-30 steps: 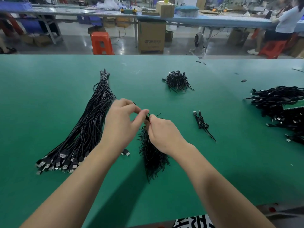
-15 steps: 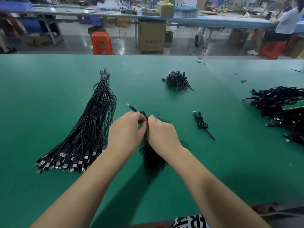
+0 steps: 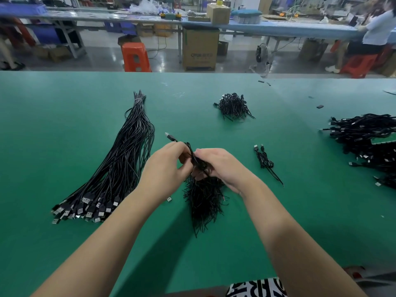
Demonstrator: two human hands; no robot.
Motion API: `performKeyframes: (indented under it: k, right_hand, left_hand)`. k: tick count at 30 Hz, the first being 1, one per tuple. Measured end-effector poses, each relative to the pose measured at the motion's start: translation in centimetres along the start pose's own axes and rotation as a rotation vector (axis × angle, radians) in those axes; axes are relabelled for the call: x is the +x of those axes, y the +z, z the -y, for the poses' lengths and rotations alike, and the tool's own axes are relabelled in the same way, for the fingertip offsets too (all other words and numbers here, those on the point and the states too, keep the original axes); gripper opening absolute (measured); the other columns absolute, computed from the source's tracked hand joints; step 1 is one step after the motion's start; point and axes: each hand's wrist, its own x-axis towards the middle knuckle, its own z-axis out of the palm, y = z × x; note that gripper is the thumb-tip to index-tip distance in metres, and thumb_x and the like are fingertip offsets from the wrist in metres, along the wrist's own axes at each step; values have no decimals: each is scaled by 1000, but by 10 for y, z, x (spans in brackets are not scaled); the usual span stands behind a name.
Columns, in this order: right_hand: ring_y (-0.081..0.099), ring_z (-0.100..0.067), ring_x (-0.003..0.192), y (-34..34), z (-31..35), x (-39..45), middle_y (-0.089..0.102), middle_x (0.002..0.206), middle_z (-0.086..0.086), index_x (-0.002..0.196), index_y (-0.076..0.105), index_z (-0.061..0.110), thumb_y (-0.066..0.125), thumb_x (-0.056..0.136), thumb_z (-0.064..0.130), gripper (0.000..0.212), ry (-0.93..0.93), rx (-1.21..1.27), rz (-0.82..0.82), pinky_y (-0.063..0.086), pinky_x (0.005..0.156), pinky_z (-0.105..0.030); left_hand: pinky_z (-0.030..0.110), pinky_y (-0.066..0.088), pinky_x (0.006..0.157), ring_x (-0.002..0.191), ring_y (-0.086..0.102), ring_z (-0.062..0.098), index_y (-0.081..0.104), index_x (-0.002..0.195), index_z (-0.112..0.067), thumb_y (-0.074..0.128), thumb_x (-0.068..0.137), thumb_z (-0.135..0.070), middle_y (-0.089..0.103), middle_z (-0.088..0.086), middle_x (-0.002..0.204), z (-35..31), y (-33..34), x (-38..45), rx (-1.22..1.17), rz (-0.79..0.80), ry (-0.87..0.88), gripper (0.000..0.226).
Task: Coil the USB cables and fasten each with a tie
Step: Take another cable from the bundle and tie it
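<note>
Held between both hands above the middle of the green table [image 3: 64, 125]: a coiled black USB cable [image 3: 196, 160], its plug [image 3: 169, 136] sticking out up and to the left. Pinched from the left by the left hand [image 3: 166, 168], fingers curled round the coil; gripped from the right by the right hand [image 3: 222, 166], fingers likewise curled on it. Whether a tie was already on the coil could not be told.

Directly beneath the hands, nearer the table's front edge, lay a heap of short black ties [image 3: 203, 202], touching the table. Just left of that heap, a single loose plug end [image 3: 169, 199]. Further left, toward the left edge, stretched a long bundle of straight USB cables [image 3: 120, 168], bound near its far tip, the silver plugs fanned out at the near end.

Right of the hands, apart from them, lay one finished coiled cable [image 3: 264, 160] with two plugs at its far end. Toward the far edge sat a small black pile [image 3: 233, 106], too tangled to make out. At the right edge, a large heap of black cables [image 3: 368, 142].

Beyond the far edge: an orange stool [image 3: 135, 56] and a cardboard box [image 3: 200, 49] on the floor.
</note>
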Motion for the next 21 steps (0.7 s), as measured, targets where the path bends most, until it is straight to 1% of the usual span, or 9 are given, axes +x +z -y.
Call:
performKeyframes:
  k: [1,4,6,8,10,12,16,19,21]
  right_hand:
    - [65,-11,67,-1,0,0,68,75,1,87,71,15,55,103,25,25,-4,22,2,53,65,-24]
    - [66,-12,67,-1,0,-1,70,74,3,89,72,14,57,102,21,21,-2,63,16,53,64,-22]
    - [65,-12,65,0,1,-1,70,73,2,90,72,12,58,102,19,19,11,108,8,52,62,-20]
    - [64,-11,63,0,1,-2,69,71,2,88,71,12,58,101,17,20,12,117,-1,50,59,-17]
    - [63,-10,61,1,-1,-3,68,69,2,85,71,12,57,102,15,22,2,107,-15,48,57,-16]
    - [61,-9,60,2,-3,-2,67,70,1,86,71,11,57,102,13,22,-1,123,-51,50,56,-18]
    - [64,-11,64,4,-7,0,69,76,-4,90,75,11,63,98,15,15,15,167,-110,52,60,-22]
    - [67,-12,68,3,-10,-2,72,79,-6,88,79,14,67,96,17,14,45,183,-125,51,62,-21]
    - [68,-12,69,3,-11,-3,73,81,-6,83,81,16,69,94,18,16,69,204,-132,52,62,-21]
  left_hand:
    - [15,33,61,72,49,-10,63,86,-17,67,87,-18,60,-10,80,0,-1,0,-13,-7,7,4]
    - [8,36,64,73,49,-13,63,85,-17,68,87,-16,60,-11,79,-1,-3,0,-35,-24,29,6]
    - [11,35,62,72,48,-12,63,86,-17,68,87,-17,59,-11,80,-1,-3,0,-23,-25,46,5]
    - [19,34,61,69,47,-6,63,88,-17,67,88,-18,58,-11,82,-2,-2,-2,1,-26,58,4]
    - [30,40,62,64,43,5,64,90,-17,66,89,-19,59,-10,84,-2,-2,-2,45,-33,74,3]
    - [35,46,62,64,41,10,66,93,-16,66,90,-19,63,-8,87,-2,-2,-3,86,-37,89,5]
    - [33,47,64,64,40,9,68,96,-18,66,91,-21,64,-10,90,0,-2,-1,52,-26,74,6]
    - [31,44,60,62,39,8,68,93,-20,68,90,-21,63,-11,88,0,-3,-2,63,-40,103,4]
    - [32,45,54,58,40,13,68,91,-18,68,90,-20,64,-9,86,-1,-5,-3,118,-44,154,2]
